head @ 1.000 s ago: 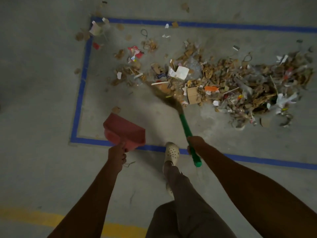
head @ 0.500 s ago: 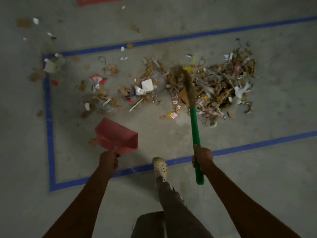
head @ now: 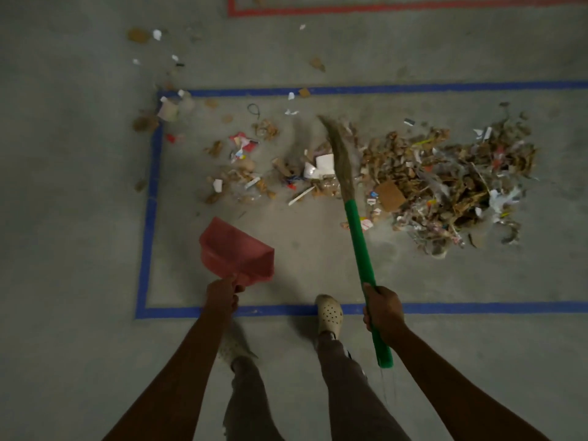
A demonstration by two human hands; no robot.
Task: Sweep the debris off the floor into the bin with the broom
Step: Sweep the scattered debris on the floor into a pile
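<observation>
The right hand point(head: 383, 308) closed fully round the green-handled straw broom point(head: 358, 240) near its end; the left hand point(head: 221, 294) gripped the red plastic dustpan point(head: 237, 249). The paper-and-cardboard debris point(head: 445, 179) looked light and flyaway.

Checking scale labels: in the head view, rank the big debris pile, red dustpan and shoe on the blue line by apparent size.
Debris pile, largest.
Dustpan, next; held up, perhaps nearer the camera, so possibly flattered.
Shoe, smallest.
</observation>
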